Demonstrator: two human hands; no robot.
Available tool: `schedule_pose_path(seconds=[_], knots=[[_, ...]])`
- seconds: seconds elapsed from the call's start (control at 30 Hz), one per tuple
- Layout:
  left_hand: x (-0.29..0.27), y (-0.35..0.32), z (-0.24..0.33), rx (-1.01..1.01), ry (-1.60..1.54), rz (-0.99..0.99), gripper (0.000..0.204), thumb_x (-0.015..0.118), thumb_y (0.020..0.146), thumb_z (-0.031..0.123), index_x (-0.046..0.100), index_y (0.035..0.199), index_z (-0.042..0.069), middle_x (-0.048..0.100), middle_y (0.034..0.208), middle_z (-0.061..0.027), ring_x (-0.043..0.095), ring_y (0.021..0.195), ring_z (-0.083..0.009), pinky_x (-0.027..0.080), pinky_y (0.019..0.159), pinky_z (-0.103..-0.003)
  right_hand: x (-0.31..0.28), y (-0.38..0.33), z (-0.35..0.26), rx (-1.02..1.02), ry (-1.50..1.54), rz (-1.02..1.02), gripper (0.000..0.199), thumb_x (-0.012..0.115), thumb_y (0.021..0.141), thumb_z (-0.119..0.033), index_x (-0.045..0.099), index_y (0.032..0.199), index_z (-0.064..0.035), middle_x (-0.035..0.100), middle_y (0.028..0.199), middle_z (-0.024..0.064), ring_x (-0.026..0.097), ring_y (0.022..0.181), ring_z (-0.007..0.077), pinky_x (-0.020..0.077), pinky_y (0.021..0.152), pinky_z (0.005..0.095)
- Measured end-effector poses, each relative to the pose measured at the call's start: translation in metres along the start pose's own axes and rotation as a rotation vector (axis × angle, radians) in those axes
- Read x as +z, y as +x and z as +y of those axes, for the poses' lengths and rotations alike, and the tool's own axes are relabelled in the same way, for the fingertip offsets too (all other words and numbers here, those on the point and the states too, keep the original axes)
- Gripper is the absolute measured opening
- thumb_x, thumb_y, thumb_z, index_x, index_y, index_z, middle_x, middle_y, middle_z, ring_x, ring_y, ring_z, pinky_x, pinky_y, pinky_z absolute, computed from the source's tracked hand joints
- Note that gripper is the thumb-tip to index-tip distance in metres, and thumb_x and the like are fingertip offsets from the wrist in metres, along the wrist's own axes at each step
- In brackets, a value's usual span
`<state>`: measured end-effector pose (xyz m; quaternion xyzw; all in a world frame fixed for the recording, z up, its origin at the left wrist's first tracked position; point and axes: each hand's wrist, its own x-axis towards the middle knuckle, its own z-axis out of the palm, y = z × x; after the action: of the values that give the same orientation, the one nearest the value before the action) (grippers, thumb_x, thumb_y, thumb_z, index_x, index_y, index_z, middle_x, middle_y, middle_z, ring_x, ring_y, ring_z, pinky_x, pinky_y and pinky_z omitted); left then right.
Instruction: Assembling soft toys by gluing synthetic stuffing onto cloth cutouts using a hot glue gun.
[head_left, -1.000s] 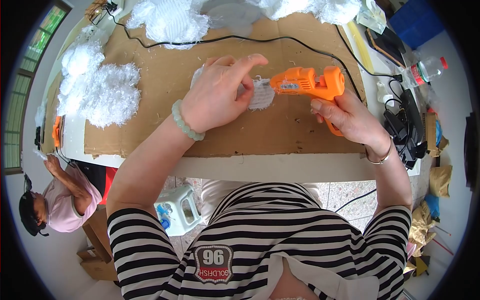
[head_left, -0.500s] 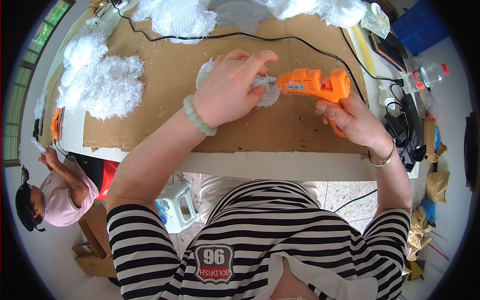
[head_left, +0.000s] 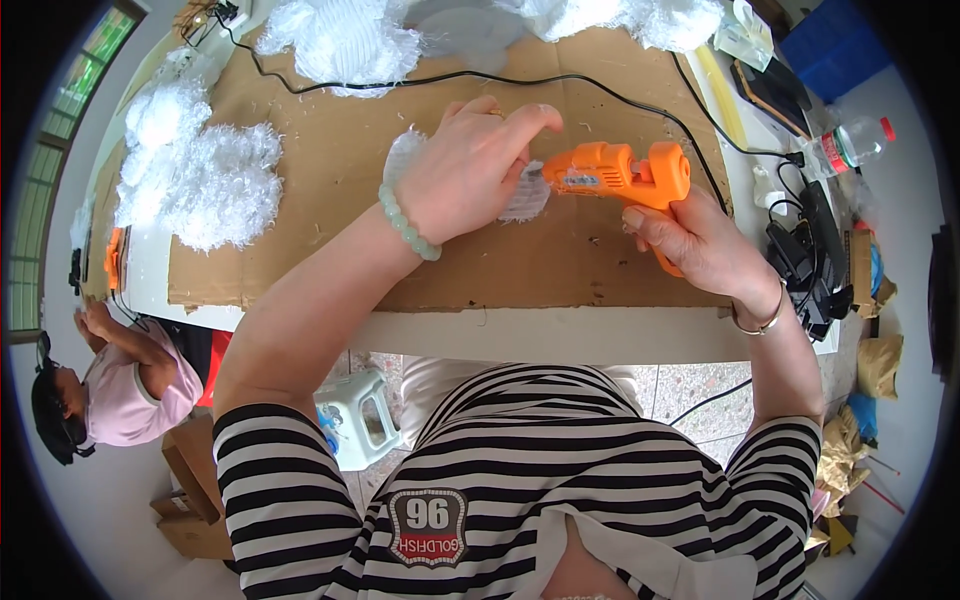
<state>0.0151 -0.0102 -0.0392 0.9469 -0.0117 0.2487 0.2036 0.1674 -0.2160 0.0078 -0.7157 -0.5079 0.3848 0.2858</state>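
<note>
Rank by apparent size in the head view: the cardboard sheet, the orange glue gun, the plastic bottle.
1. cardboard sheet, clearly the largest.
2. orange glue gun.
3. plastic bottle, smallest, though the fisheye shrinks things near the rim, so this is less sure.

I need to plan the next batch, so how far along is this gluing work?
Done, it seems: white fluffy pieces lie in a pile at the left and along the far edge of the cardboard sheet. In hand: the left hand presses a white fluffy piece while the right hand holds the orange glue gun with its nozzle at it. How many remain cannot be told.
</note>
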Motion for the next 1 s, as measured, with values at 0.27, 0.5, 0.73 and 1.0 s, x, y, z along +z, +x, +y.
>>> schedule_pose_path(seconds=[0.27, 0.5, 0.73, 1.0], knots=[[-0.012, -0.015, 0.014, 0.066, 0.059, 0.036, 0.041, 0.058, 0.071, -0.005, 0.05, 0.108, 0.011, 0.059, 0.065, -0.0089, 0.058, 0.076, -0.0308, 0.041, 0.079, -0.041, 0.003, -0.001, -0.003, -0.026, -0.003, 0.018, 0.03, 0.054, 0.093, -0.028, 0.048, 0.107, -0.0018, 0.054, 0.078, 0.0016, 0.049, 0.066, 0.0085, 0.0401, 0.058, 0.0217], [-0.04, -0.042, 0.038, 0.086, 0.11, 0.048, 0.035, 0.064, 0.068, -0.002, 0.056, 0.101, 0.007, 0.064, 0.075, -0.0077, 0.058, 0.082, -0.0281, 0.042, 0.08, -0.041, 0.007, 0.0, -0.002, -0.122, 0.001, 0.082, 0.031, 0.054, 0.091, -0.028, 0.053, 0.089, 0.0029, 0.054, 0.067, 0.0085, 0.053, 0.062, 0.0188, 0.0441, 0.06, 0.0314], [-0.038, -0.06, 0.048, 0.03, 0.08, -0.097, 0.033, 0.072, 0.067, 0.007, 0.06, 0.098, 0.005, 0.064, 0.09, -0.0089, 0.059, 0.09, -0.0279, 0.044, 0.085, -0.041, 0.003, -0.002, -0.003, -0.015, -0.087, 0.002, 0.033, 0.054, 0.092, -0.018, 0.043, 0.117, 0.0003, 0.054, 0.084, 0.0031, 0.052, 0.074, 0.0098, 0.0433, 0.068, 0.0239], [-0.036, -0.066, 0.047, 0.049, 0.157, -0.056, 0.029, 0.07, 0.069, 0.01, 0.059, 0.096, 0.006, 0.066, 0.089, -0.0067, 0.061, 0.088, -0.0236, 0.041, 0.089, -0.042, 0.007, -0.014, -0.01, 0.123, 0.027, -0.019, 0.037, 0.055, 0.092, -0.019, 0.04, 0.12, -0.0011, 0.052, 0.084, 0.0019, 0.049, 0.072, 0.0093, 0.0425, 0.066, 0.0231]])
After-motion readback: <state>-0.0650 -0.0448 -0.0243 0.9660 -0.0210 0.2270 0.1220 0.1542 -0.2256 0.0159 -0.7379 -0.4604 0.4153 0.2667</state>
